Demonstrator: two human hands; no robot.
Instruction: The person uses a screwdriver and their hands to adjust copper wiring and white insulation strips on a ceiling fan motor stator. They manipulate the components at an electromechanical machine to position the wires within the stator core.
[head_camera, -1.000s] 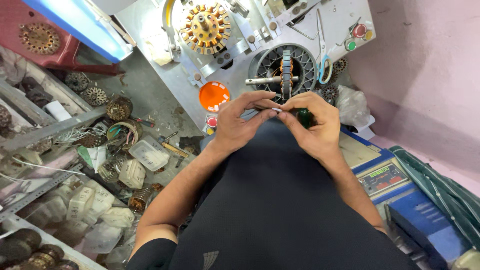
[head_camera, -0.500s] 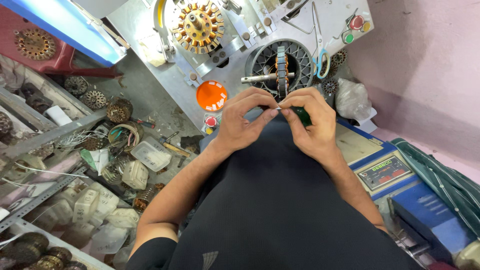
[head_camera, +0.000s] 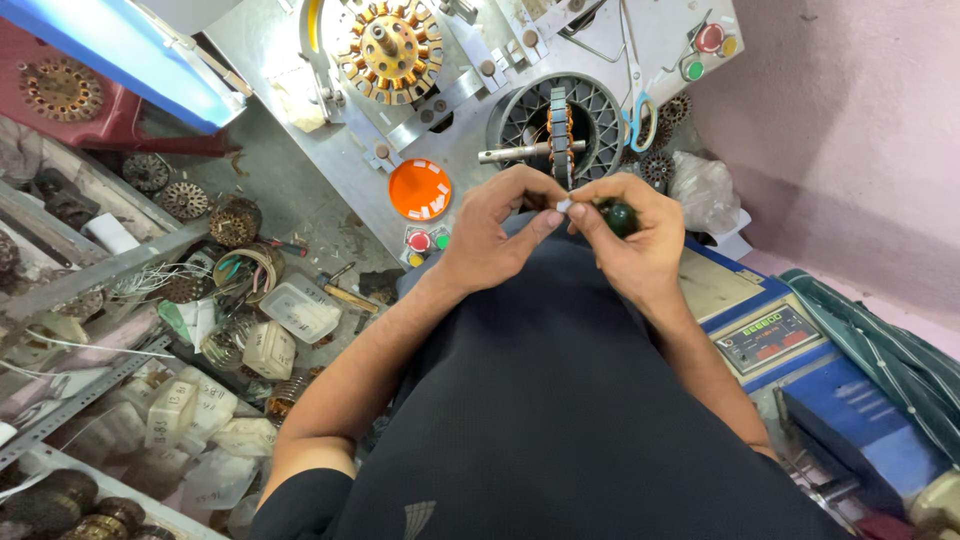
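Observation:
My left hand (head_camera: 495, 228) and my right hand (head_camera: 632, 232) meet in front of my chest, fingertips pinching a small white piece (head_camera: 563, 206) between them. A dark green rounded handle (head_camera: 618, 216) sits in my right palm. Just beyond my fingers a grey stator (head_camera: 560, 135) with copper windings is mounted on a shaft inside a round black ribbed housing (head_camera: 605, 110) on the metal machine panel. Whether the white piece touches the stator cannot be told.
An orange knob (head_camera: 420, 189) and small red and green buttons (head_camera: 428, 240) lie on the panel. A copper-wound armature (head_camera: 389, 45) sits at top. Scissors (head_camera: 636, 95) hang at right. Coils, plastic boxes and tools (head_camera: 250, 320) clutter the left; a blue meter box (head_camera: 770, 335) stands right.
Both hands stay together at the same spot with small finger shifts; the view has drifted slightly, so the machine sits a little higher in frame.

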